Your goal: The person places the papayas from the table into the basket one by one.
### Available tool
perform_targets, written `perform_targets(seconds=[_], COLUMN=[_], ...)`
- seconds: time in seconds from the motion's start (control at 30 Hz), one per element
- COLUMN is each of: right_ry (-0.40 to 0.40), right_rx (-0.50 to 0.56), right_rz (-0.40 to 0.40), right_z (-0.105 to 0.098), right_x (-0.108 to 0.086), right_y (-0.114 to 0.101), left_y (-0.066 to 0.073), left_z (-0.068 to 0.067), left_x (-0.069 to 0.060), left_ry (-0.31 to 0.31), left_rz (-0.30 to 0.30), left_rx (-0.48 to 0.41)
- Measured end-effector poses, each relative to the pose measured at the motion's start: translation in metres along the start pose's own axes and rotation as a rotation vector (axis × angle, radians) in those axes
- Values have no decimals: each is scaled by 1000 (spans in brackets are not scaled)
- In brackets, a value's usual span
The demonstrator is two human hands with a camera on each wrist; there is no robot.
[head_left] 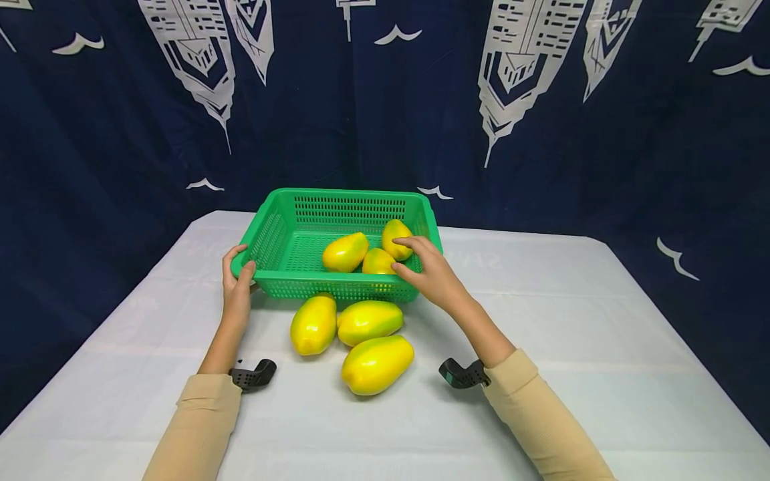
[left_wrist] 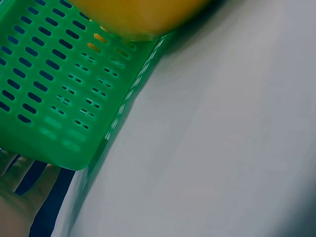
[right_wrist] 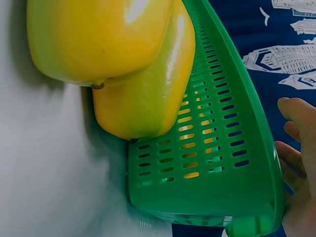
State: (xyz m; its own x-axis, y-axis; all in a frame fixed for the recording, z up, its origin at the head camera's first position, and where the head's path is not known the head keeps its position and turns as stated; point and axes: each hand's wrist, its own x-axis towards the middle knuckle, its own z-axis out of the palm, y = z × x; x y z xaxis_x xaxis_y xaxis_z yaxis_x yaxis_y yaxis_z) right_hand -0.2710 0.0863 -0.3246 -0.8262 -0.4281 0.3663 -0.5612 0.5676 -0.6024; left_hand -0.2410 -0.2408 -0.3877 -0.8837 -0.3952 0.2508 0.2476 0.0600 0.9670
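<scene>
Green slotted basket (head_left: 301,286), one, holds three glossy, oblong yellow fruits (head_left: 345,253); three more (head_left: 377,365), some green-tinged, lie just before it on one white table (head_left: 541,334). Left hand (head_left: 237,275) grips its left front corner; right hand (head_left: 434,275), fingers loosely spread, hovers at the right, holding nothing.

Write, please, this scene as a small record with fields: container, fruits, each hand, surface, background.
Container: green perforated basket
Fruits inside: three yellow fruits, toward its right half
Fruits outside: three more fruits on the table, before the basket's front side
Left hand: grips the basket's front left corner
Right hand: at the front right rim, fingers apart; contact unclear
Surface: white-covered table
Background: dark blue cloth, white drawings
</scene>
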Motion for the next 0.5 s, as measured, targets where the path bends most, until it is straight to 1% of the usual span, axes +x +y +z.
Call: perform_targets(seconds=[0.27,0.5], right_ry=[16,36], right_rx=[25,7], right_rz=[0,-45], right_z=[-3,-4], right_x=[-9,-16], right_y=[1,1], left_y=[-2,0], left_z=[0,0], left_x=[0,-1], left_ry=[2,3], left_rz=[-7,-12], left_rx=[10,0])
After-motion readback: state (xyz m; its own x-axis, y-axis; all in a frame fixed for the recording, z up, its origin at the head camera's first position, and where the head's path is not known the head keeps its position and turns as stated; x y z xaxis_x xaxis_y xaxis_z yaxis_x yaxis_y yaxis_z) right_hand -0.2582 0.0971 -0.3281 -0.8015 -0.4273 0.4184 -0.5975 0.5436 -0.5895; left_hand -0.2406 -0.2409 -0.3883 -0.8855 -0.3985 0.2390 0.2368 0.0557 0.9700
